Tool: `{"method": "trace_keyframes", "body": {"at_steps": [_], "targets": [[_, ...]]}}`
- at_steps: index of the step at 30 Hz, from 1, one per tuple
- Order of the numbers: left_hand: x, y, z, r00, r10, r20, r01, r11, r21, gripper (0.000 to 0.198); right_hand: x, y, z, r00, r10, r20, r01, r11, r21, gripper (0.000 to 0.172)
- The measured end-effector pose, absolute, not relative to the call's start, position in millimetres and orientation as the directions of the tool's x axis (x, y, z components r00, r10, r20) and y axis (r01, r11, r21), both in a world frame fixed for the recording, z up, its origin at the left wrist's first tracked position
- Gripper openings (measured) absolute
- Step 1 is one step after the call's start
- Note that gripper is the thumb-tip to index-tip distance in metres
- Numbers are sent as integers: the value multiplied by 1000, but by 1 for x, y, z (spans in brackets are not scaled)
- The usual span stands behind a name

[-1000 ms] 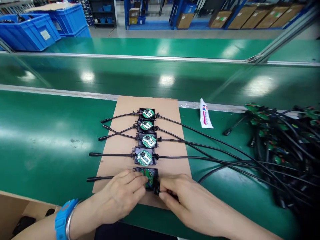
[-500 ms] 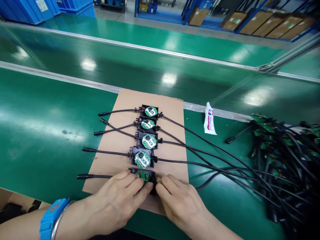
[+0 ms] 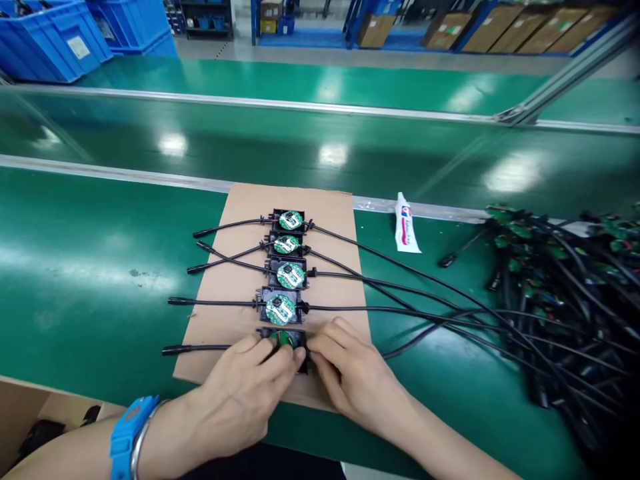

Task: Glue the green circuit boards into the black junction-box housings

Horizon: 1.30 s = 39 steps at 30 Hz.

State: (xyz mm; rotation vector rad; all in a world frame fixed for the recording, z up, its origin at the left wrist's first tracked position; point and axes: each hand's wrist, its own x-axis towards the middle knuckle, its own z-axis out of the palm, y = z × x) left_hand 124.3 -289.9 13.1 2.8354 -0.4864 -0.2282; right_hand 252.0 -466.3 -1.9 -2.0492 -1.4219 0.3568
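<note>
Several black plastic housings lie in a column on a cardboard sheet, each with a round green circuit board and a black cable out of either side. At the near end, my left hand is closed over the nearest housing, its fingers on the green board and partly covering it. My right hand pinches at that housing's right side, where the cable leaves it; the pinched spot is hidden by the fingers. A cable with a plug runs out left from under my left hand.
A tangled heap of black cables and green boards covers the right of the green bench. A white tube lies beyond the cardboard. A metal rail crosses behind, and blue bins stand far left.
The view has tilted up and shifted slightly. Both hands stay at the nearest housing; my right hand's fingers have shifted a little along its right side.
</note>
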Motion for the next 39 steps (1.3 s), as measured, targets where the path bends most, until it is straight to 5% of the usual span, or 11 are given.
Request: {"method": "trace_keyframes", "body": {"at_steps": [8, 12, 16, 22, 33, 39], "targets": [[124, -282, 30, 939, -344, 19, -330, -885, 329, 53, 266, -469, 4, 336, 932, 136, 767, -186, -614, 15], [137, -250, 28, 967, -105, 233, -189, -908, 374, 40, 291, -454, 15, 392, 887, 245, 821, -216, -529, 17], [154, -223, 17, 993, -5, 117, -50, -922, 384, 12, 296, -447, 4, 422, 884, 203, 809, -266, -524, 15], [147, -222, 29, 1000, 8, -12, 14, -782, 623, 17, 281, -465, 29, 345, 917, 198, 805, -181, -565, 21], [170, -225, 30, 984, -41, -171, 37, -902, 429, 24, 292, -434, 45, 291, 935, -203, 811, -354, -466, 25], [175, -223, 32, 983, -18, -181, 74, -871, 487, 21, 292, -420, 45, 270, 935, -232, 832, -348, -433, 29]]}}
